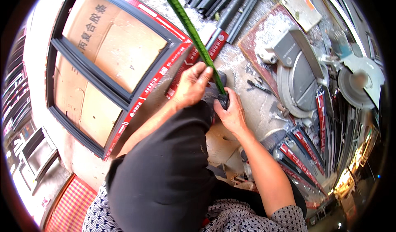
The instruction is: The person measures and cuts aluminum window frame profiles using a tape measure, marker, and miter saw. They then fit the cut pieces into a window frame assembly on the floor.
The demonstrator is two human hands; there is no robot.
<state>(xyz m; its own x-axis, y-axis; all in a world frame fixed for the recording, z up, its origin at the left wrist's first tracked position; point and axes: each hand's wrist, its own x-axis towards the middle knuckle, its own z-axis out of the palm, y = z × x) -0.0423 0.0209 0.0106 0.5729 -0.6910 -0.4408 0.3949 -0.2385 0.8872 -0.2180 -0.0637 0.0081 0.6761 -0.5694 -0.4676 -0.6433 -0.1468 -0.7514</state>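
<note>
"Where do you see the green strip (189, 28)?"

"From my remote seat, I see it slanting just past the right corner of the dark frame (90, 72) — its top runs out of my view."

"And the hands?"

"Right of the frame, I have the left hand (191, 85) pinched on the strip, and the right hand (234, 113) clamped on a small black piece (224, 101) at its lower end."

"Beyond?"

"I see a grey saw (305, 77), well right of the frame."

The left hand (190, 85) holds a green strip (188, 26), the right hand (232, 113) a black piece (223, 101).
</note>
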